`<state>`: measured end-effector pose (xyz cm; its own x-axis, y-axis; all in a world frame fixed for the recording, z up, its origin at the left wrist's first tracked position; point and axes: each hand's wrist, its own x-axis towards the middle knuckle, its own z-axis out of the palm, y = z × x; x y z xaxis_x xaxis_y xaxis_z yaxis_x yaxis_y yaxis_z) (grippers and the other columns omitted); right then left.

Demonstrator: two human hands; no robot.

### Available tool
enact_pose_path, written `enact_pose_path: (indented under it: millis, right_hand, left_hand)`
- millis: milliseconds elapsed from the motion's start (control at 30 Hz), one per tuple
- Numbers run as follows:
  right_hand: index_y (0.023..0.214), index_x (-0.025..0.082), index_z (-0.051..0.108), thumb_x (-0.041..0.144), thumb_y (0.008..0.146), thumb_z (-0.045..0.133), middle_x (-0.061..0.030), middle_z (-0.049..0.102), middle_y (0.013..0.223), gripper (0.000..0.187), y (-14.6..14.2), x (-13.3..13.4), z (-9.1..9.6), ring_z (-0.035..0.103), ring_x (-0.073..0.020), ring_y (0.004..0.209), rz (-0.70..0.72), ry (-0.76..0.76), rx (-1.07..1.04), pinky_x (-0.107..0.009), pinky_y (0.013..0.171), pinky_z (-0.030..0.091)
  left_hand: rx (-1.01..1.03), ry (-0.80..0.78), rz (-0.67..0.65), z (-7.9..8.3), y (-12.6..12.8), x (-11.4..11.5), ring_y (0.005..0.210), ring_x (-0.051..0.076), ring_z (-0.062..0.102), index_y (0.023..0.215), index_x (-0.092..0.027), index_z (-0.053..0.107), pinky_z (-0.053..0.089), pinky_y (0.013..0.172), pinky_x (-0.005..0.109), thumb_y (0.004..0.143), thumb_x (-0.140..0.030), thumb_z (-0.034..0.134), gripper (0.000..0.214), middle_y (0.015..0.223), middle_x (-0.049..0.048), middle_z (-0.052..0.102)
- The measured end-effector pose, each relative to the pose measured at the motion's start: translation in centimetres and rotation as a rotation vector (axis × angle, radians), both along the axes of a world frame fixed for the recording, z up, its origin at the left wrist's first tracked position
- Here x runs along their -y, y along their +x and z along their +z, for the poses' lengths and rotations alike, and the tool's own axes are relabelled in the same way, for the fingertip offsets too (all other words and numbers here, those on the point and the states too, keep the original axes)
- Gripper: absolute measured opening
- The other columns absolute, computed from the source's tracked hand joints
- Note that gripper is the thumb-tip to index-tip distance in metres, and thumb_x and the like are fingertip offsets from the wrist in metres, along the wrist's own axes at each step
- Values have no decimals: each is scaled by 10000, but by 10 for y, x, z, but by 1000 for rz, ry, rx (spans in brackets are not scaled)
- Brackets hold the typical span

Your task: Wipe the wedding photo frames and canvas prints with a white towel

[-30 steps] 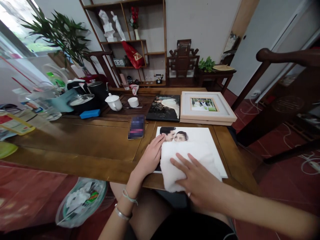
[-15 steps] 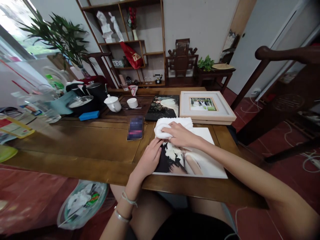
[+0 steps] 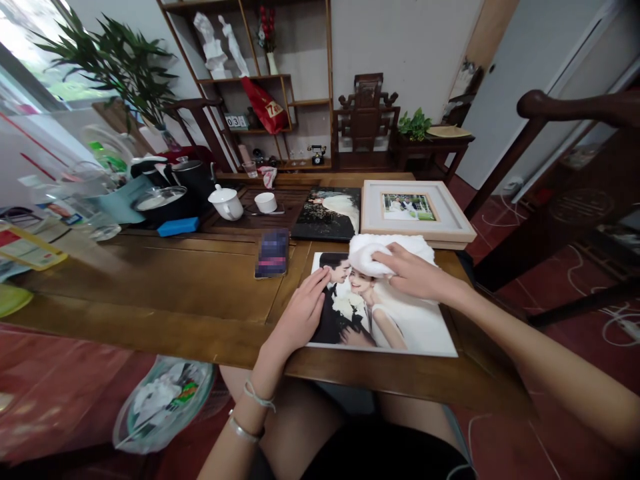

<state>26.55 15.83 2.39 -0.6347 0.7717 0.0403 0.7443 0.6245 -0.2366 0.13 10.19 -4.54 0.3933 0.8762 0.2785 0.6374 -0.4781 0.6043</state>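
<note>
Pressing down with left hand (image 3: pixel 300 312), flat, palm down; clutching with right hand (image 3: pixel 417 275), fingers curled, arm stretched forward.

just one head cam on my end: looks forward and down across the table (image 3: pixel 150 280), near edge close at bottom, shelf (image 3: pixel 250 80) far at top.

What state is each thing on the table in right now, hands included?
left hand: open, flat on the photo print's left edge
right hand: closed on the white cloth
white cloth: bunched, at the photo print's far edge
photo print: lying flat, face up
phone: lying flat
framed photo: lying flat, face up
teapot: upright, lid on
cup: upright
</note>
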Motion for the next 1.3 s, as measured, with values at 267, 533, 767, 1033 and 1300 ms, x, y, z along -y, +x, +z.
enact_pose_path:
  millis: [267, 533, 767, 1033, 1300]
  right_hand:
    - [1033, 174, 606, 29, 661, 462, -148, 530, 1153, 424, 5, 68, -15, 389, -338, 1196, 35, 94, -53, -481, 959, 386]
    - [1107, 208, 626, 57, 657, 525, -119, 487, 1373, 485, -35, 103, -17, 252, -379, 1349, 188, 0, -70, -587, 1082, 197]
    - [1237, 156, 545, 52, 739, 464, -170, 586, 1226, 515, -43, 7, -9, 285, -386, 1346, 53, 43, 57, -603, 1011, 298]
    - [1172, 273, 655, 237, 857, 569, -163, 380, 1474, 328, -70, 112, -22, 270, -493, 1333, 189, 146, 166, -739, 988, 219]
    - [1187, 248, 644, 161, 786, 588, -138, 365, 1492, 414, -54, 103, -11, 216, -416, 1383, 203, -5, 99, -629, 1068, 227]
  left_hand:
    - [-23, -42, 29, 1, 1, 1, 1413, 208, 288, 1427, -207, 375, 244, 1175, 469, 978, -237, 278, 460, 1518, 76, 349]
    - [-22, -36, 25, 1, 1, 0, 1413, 207, 287, 1426, -215, 372, 244, 1172, 473, 979, -243, 286, 456, 1517, 75, 349]
    - [-10, -4, 16, -1, 0, -1, 1410, 214, 296, 1422, -207, 379, 255, 1166, 477, 978, -238, 288, 454, 1513, 88, 355]
    - [-13, -59, 27, 1, 0, 0, 1414, 217, 285, 1416, -221, 390, 248, 1169, 476, 981, -258, 303, 445, 1521, 70, 342]
    - [0, -37, 14, 2, -1, 0, 1412, 219, 290, 1420, -221, 386, 254, 1166, 479, 979, -252, 306, 449, 1517, 75, 352]
